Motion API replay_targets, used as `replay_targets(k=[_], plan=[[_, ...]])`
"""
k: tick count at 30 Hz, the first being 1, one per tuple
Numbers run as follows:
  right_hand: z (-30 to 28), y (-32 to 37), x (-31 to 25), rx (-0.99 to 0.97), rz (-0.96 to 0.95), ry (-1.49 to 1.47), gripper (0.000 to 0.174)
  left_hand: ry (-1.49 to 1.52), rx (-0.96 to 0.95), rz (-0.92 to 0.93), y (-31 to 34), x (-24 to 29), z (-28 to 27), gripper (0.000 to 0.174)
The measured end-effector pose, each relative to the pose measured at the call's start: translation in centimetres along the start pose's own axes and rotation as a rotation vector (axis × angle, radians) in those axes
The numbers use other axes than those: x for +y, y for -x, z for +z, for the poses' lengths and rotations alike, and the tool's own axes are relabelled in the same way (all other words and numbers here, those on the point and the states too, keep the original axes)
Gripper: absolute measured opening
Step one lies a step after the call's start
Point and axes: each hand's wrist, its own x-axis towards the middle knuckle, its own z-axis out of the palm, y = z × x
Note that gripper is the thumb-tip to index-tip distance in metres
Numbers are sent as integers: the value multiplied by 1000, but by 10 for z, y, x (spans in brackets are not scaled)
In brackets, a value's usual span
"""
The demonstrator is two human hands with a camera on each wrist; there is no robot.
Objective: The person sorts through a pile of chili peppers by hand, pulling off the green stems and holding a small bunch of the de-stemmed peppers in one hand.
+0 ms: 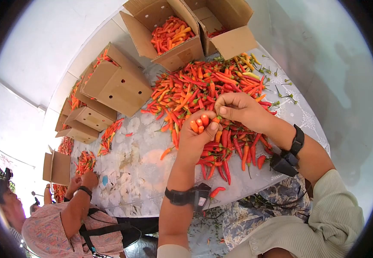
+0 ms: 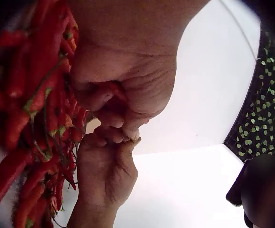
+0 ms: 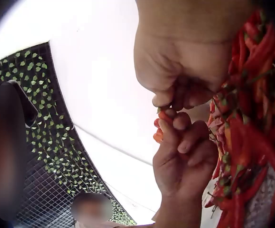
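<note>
In the head view my left hand (image 1: 191, 139) grips several orange-red chili peppers (image 1: 199, 122), their blunt ends showing above the curled fingers. One more chili (image 1: 217, 121) points up between its thumb and forefinger. My right hand (image 1: 244, 111) meets it there, thumb and forefinger pinching the green stem end. Seen from the right wrist, the right hand (image 3: 185, 61) comes down over the chili tip (image 3: 164, 115) held by the left hand (image 3: 182, 152). Fingers of both hands touch in the left wrist view, where the left palm hides most of the peppers. Below them spreads a big chili heap (image 1: 195, 88).
Cardboard boxes (image 1: 120, 84) of chilies line the table's far and left sides. Loose green stems (image 1: 287, 96) lie at the right on the patterned tablecloth (image 1: 130, 172). At the lower left another person (image 1: 66, 223) handles a smaller chili pile (image 1: 85, 162). One chili (image 1: 217, 191) lies by the near edge.
</note>
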Motion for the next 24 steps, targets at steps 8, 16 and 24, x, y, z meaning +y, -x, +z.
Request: replay_targets(k=[8,16,24], plan=[[-5,-2,-4,558,34,-163,10,38,-27,18,-4,1,-3,16],[-42,-8,4,1122,-397,291,19,223,78,-8,-7,4,-6,14],[-5,9,-14,85,-102,999,30,247,244,12,-9,1,-14,7]])
